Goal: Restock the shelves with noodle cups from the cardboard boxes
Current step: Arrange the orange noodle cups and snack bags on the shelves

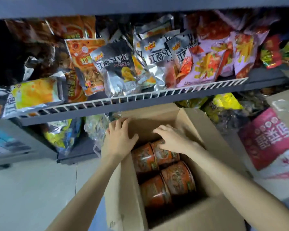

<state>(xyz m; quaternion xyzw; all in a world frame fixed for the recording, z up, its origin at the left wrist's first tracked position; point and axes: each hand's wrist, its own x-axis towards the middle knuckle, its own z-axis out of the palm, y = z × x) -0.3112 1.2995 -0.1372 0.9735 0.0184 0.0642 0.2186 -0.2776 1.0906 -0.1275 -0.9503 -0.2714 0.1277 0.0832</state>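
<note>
Four noodle cups (163, 172) lie sideways in the cardboard box (212, 135), right hand (172, 139) nearest, grip seemingly curling onto the far one, left hand (118, 139) flat on the flap.

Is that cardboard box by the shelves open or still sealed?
Open. The cardboard box has its flaps folded outward, four orange noodle cups show inside, and the right hand reaches in.

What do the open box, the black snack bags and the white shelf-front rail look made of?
Open box: brown corrugated cardboard, matte; the flaps fold stiffly with creased edges.
Black snack bags: thin metallised plastic film, glossy; crinkles and silver glare show it.
Shelf-front rail: probably white-coated wire; thin evenly spaced bars with a smooth finish, though blur leaves plastic possible.
</note>
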